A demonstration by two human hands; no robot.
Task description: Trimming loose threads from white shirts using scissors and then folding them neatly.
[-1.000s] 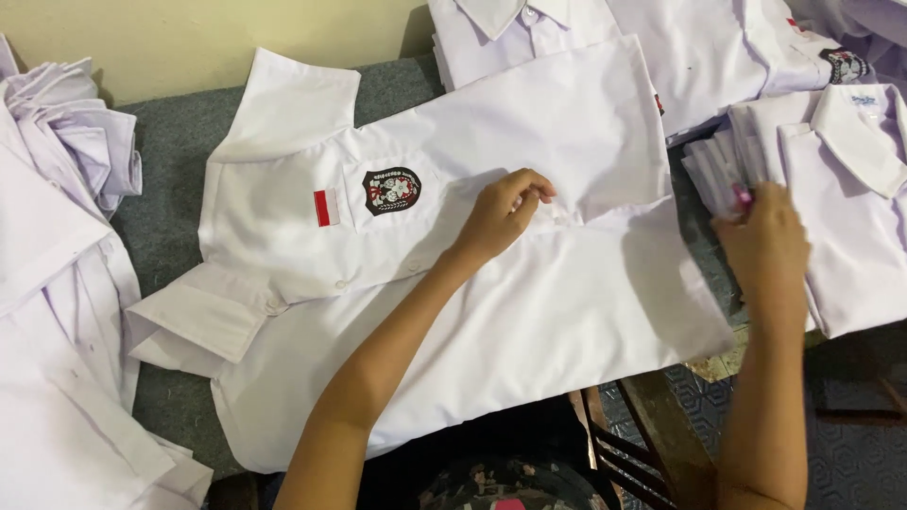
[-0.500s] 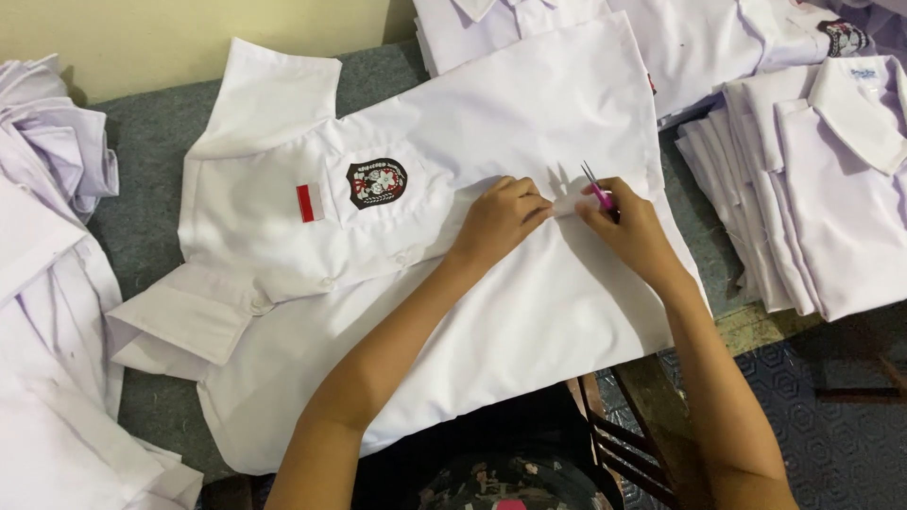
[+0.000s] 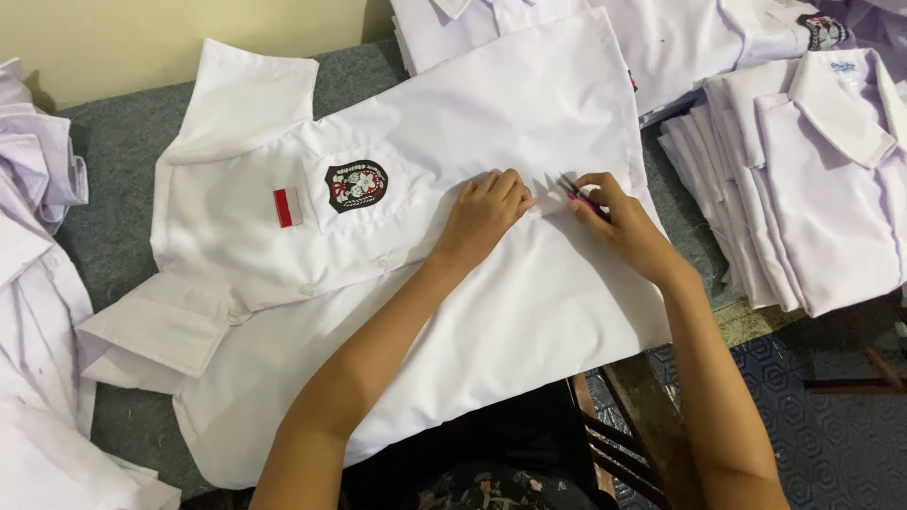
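White short-sleeved uniform shirt (image 3: pixel 491 312) lies spread flat, front up, across the grey-covered counter (image 3: pixel 123 151), collar end toward the left of the view and hem toward the right, with the lower edge hanging slightly over the counter's near side. The chest pocket carries a dark shield-shaped embroidered badge (image 3: pixel 356 185); just left of it sits a small red-and-white rectangular patch (image 3: pixel 287 206). Left hand (image 3: pixel 484 219) rests palm down on the shirt near the button placket, fingers (image 3: pixel 505 189) curled and pressing the cloth flat; whether they pinch a fold or thread cannot be told. Right hand (image 3: pixel 625 227) sits just beside it, fingers closed around a small pink-handled thread snipper (image 3: pixel 574 193), whose dark tip points toward the left hand's fingertips and touches or nearly touches the fabric; the two hands are close but apart. To the right, a stack of folded white shirts (image 3: pixel 803 189) stands on the counter, collars up, near the spread shirt's hem. Beyond the top edge more white shirts (image 3: pixel 680 38) lie loosely, one showing a dark badge. At far left a heap of unfolded white shirts (image 3: pixel 38 312) overlaps the counter edge. Below the counter on the right, a dark blue patterned floor (image 3: pixel 822 425) and part of a wooden frame (image 3: pixel 642 416) are visible.
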